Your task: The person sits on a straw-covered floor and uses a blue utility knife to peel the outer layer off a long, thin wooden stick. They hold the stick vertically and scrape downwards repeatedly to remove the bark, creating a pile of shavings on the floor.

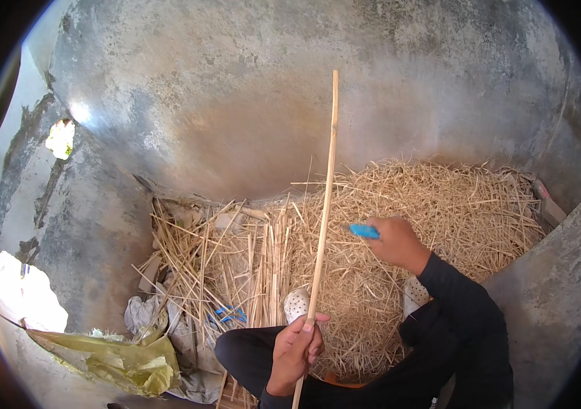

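A long pale bamboo strip (327,204) rises almost upright, its top leaning slightly right. Near its lower end my left hand (294,353) is closed around it, thumb along the front. My right hand (398,243) is closed on a blue-handled tool (364,231), held to the right of the strip and apart from it. The handle's blue end points left; whether a blade extends from it is too small to tell. Beneath both hands lies a thick heap of straw-coloured shavings (454,211).
Split strips (273,262) lie in a bundle left of the shavings, with looser sticks (191,252) beyond. Blue scissors-like handles (227,314) show among them. A yellow-green sack (137,365) lies at lower left. Concrete walls (236,102) enclose the spot. Pale perforated shoes (296,304) rest on the shavings.
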`<state>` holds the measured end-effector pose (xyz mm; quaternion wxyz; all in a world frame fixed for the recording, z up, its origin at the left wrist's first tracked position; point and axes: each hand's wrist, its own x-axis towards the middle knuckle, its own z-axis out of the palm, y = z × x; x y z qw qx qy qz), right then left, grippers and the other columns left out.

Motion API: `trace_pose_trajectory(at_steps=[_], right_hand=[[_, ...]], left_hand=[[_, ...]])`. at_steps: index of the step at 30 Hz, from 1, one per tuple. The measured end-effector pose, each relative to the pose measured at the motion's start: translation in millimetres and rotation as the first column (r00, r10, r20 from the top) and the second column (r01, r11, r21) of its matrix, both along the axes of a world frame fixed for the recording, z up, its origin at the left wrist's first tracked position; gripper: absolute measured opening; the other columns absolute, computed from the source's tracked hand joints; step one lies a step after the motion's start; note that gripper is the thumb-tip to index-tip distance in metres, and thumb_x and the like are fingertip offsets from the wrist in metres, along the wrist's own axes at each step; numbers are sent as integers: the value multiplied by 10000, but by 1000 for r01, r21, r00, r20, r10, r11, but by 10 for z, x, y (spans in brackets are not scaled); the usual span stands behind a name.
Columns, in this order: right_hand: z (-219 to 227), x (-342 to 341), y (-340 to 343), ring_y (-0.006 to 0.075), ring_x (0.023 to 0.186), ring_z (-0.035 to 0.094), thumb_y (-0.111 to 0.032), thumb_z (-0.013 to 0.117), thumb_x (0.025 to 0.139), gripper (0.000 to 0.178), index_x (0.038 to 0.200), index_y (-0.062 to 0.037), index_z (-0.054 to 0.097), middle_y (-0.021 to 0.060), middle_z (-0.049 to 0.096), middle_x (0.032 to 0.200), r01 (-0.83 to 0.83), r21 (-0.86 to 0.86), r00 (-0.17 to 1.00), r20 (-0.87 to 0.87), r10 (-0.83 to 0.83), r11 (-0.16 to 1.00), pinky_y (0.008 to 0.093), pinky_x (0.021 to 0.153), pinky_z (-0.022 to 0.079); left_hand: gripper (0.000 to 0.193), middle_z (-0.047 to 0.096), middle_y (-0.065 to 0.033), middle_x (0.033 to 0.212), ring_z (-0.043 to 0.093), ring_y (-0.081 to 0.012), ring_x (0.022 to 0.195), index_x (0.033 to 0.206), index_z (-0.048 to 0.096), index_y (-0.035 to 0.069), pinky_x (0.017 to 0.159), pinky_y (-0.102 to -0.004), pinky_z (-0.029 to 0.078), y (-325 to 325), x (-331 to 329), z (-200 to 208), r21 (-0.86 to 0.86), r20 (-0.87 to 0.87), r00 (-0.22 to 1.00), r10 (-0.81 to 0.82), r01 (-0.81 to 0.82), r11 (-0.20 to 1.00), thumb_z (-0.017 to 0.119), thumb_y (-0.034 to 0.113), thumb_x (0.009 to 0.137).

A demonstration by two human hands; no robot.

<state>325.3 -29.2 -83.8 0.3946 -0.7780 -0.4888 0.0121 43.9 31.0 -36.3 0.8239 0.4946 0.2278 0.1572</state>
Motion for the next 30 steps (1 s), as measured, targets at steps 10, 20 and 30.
trace_pose_trajectory(at_steps=[10,20,30], right_hand=[[173,-376,68,249,382,550,-765,538,728,705,530,-89,540,81,522,446,-81,31,966,250,71,996,369,390,426],[175,-473,201,200,366,468,-825,561,643,734,473,-129,404,21,423,419,-216,119,859,495,131,969,318,415,387],[105,-269,353,219,332,471,-834,547,639,755,447,-112,438,58,443,392,-177,195,837,546,43,965,334,385,385]], left_hand=[[367,360,48,568,310,-32,499,1285,456,-26,496,-179,276,-31,35,-44,104,-34,999,15,-11,995,424,210,1007],[328,314,64,572,268,-32,488,1246,454,-22,478,-201,252,7,55,-10,173,-74,997,36,-23,985,412,205,1012],[314,301,64,582,261,-35,490,1215,455,-31,481,-217,271,-34,38,22,186,-100,994,51,-32,982,414,202,1009]])
